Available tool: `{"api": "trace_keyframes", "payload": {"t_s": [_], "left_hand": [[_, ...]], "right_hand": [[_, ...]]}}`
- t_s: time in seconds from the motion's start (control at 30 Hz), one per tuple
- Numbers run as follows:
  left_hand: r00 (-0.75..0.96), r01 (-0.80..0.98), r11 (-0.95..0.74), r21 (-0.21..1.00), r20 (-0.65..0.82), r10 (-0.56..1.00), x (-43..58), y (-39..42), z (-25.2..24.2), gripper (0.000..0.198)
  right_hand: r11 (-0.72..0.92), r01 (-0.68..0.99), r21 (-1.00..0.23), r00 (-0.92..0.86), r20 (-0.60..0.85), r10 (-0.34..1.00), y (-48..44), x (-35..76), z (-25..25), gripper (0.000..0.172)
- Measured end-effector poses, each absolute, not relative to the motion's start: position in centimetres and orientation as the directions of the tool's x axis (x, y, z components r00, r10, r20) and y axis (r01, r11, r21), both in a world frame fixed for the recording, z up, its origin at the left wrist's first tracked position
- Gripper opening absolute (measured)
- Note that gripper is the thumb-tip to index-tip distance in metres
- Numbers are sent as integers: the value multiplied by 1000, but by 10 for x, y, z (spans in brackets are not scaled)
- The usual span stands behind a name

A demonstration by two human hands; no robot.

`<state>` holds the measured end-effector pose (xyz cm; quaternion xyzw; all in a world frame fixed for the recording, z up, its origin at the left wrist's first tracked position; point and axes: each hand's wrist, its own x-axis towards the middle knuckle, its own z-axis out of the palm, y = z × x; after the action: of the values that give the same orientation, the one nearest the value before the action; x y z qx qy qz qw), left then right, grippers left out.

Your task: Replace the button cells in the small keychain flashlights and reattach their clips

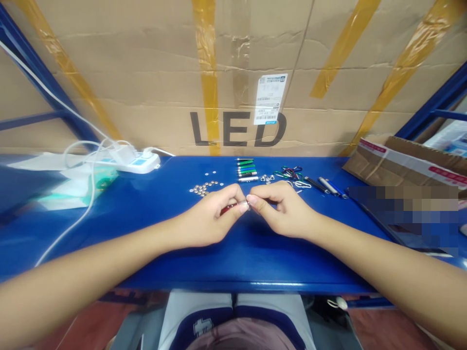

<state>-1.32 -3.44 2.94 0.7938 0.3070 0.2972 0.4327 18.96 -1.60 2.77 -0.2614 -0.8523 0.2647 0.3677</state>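
My left hand [215, 214] is closed around a small red metal tube [228, 209], much of it hidden by the fingers. At the tube's silvery end, the thumb and forefinger of my right hand [282, 206] are pinched together; whatever small part they grip cannot be made out. Just beyond my left hand lie several small round button cells [201, 188], loosely scattered. Behind the fingertips is a row of short coloured metal tubes [247, 170] in green, blue, black and silver. Coloured carabiner clips [288, 172] lie in a pile past my right hand.
Longer black, silver and blue tubes [326, 186] lie right of the clips on the blue table [175, 265]. An open cardboard box [404, 163] stands at the right. A white power strip [140, 163] with trailing cables sits at the left. A large carton [153, 73] rises behind.
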Motion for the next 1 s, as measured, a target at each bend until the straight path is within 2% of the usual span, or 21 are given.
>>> {"api": "trace_keyframes", "payload": {"t_s": [0.07, 0.13, 0.27, 0.53, 0.63, 0.7, 0.87, 1.0], "left_hand": [[612, 388, -632, 671, 326, 721, -14, -36, 29, 14], [620, 498, -696, 516, 350, 703, -15, -36, 27, 9], [625, 597, -703, 387, 326, 710, -15, -34, 24, 8], [622, 478, -758, 443, 439, 648, -16, -29, 29, 10], [613, 495, -737, 459, 417, 671, -17, -25, 28, 13], [595, 510, -719, 472, 411, 691, -16, -22, 26, 15], [551, 519, -699, 492, 433, 714, -15, -9, 18, 15], [500, 508, -614, 604, 373, 781, -16, -6, 12, 26]], "right_hand": [[602, 243, -760, -570, 391, 723, -18, 187, 27, 50], [482, 218, -849, -557, 297, 776, -20, 184, 27, 53], [353, 170, -920, -543, 212, 813, -20, 183, 28, 54], [289, 183, -940, -553, 144, 820, -11, 186, 34, 53], [353, 336, -873, -511, 145, 847, 0, 193, 39, 55], [381, 439, -814, -464, 157, 872, 8, 197, 40, 50], [460, 417, -784, -521, 209, 828, 15, 201, 36, 34], [612, 465, -640, -607, 272, 746, 2, 196, 33, 24]]}}
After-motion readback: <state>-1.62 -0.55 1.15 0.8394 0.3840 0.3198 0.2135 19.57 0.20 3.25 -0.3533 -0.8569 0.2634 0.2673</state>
